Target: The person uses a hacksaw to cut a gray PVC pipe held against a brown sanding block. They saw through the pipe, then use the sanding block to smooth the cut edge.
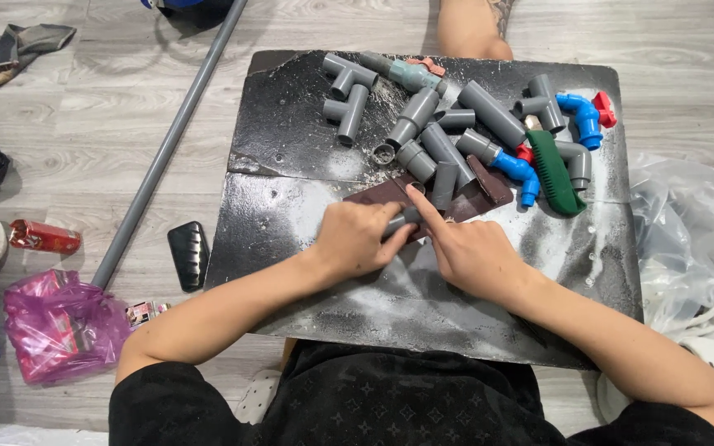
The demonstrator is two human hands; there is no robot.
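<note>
From the head view, a black board (307, 248) dusted with white powder lies on the wooden floor (84, 132) and carries the work. Near the board's middle, the left hand (355, 239) is curled around a short grey pipe piece (404, 218), fingers pressed together on it, holding it against a brown sheet of sandpaper (382, 192). The right hand (471, 252) rests just beside it, mostly curled, with its forefinger stretched out and touching the pipe piece at the sandpaper's edge. Toward the board's far edge sits a heap of grey pipe fittings (423, 124), with blue elbow fittings (580, 116) and a green brush (554, 173) near the far right corner. Off the board's left edge, a long grey pipe (167, 149) lies slanted on the floor, with a pink plastic bag (59, 326) near its lower end.
</note>
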